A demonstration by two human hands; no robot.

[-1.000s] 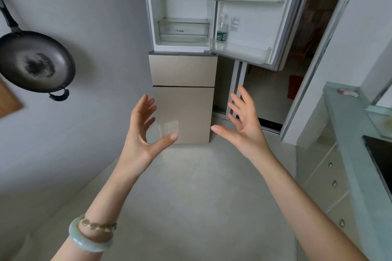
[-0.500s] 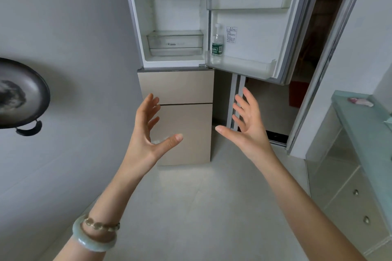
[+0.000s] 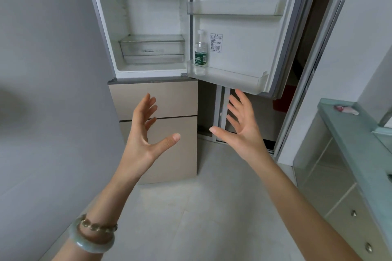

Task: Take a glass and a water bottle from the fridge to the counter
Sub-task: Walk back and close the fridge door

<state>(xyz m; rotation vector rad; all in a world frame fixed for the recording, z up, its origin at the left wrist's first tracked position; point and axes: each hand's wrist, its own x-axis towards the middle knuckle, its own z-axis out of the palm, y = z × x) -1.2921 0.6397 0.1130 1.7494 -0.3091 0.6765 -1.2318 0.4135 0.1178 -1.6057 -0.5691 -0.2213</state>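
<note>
A clear water bottle (image 3: 200, 51) with a green label and white cap stands at the left end of the lowest door shelf (image 3: 233, 79) of the open fridge (image 3: 148, 27). No glass shows in the fridge. My left hand (image 3: 146, 133) is raised in front of the beige lower drawers, palm inward, fingers spread, holding nothing. My right hand (image 3: 241, 127) faces it, also spread and empty, just below the door shelf. Both hands are well below the bottle and apart from it.
The fridge door (image 3: 265, 27) stands open to the right, its upper shelves bare. A glass-topped counter (image 3: 356, 133) with drawers runs along the right edge, a small pink thing (image 3: 345, 110) on it. A grey wall (image 3: 42, 91) is at the left. Light tiled floor lies below.
The view has come closer to the fridge and tilted up; the wok on the left wall has slid out of sight. Both hands stay open and have risen slightly toward the fridge.
</note>
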